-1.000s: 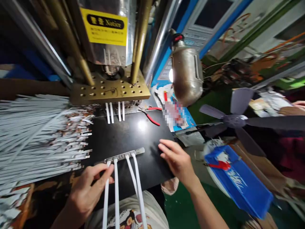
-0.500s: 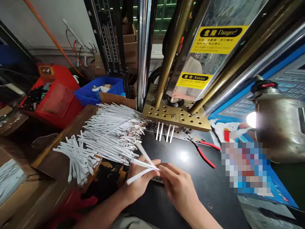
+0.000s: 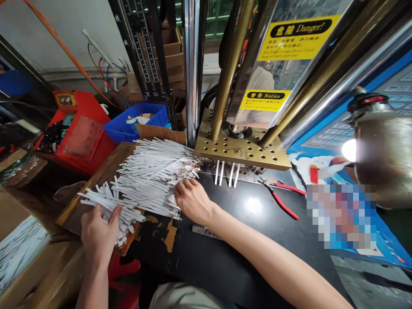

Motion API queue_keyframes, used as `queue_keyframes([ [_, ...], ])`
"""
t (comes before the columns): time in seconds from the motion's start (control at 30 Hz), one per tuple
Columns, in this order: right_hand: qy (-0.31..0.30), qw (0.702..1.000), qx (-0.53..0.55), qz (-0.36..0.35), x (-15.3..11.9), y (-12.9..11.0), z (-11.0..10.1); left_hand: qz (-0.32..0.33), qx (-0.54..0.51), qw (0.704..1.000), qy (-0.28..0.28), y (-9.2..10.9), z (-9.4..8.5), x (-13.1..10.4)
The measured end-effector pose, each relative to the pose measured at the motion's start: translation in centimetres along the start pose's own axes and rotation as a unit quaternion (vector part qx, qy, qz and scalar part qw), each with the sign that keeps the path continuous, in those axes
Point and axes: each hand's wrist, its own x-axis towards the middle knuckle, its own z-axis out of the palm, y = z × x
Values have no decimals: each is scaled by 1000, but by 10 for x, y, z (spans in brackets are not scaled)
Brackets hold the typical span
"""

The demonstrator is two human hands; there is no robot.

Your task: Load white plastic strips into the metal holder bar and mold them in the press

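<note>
My left hand (image 3: 99,231) is at the smaller pile of white flat strips (image 3: 107,194), thumb and fingers apart, with strips lying between and beyond them. My right hand (image 3: 195,201) reaches across to the near right edge of the larger pile of white strips (image 3: 151,171). Its fingers curl down on the strip ends there, and the fingertips are hidden. Some strip ends look brownish or metallic. Several separate white strips (image 3: 219,174) stick out from beneath the brass-coloured press plate (image 3: 241,155).
Red-handled pliers (image 3: 285,206) lie on the black table (image 3: 247,240), right of the press. A metal bar (image 3: 206,231) lies under my right forearm. A lit lamp (image 3: 380,154) stands at right. A blue bin (image 3: 141,120), red box (image 3: 80,133) and cardboard box of strips (image 3: 24,253) are left.
My hands were together over the table, holding a few fanned strips. Now they are apart: the left has moved to the smaller pile, the right to the larger one. The view has shifted slightly.
</note>
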Motion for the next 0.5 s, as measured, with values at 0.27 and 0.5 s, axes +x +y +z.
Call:
queue_keyframes([
  [0.27,50,972,10,230,-146,43,-7,454,-95,880,-108,73,14,-1],
  [0.5,256,884,235,312,-221,1,-3,561,-161,800,-137,107,27,11],
])
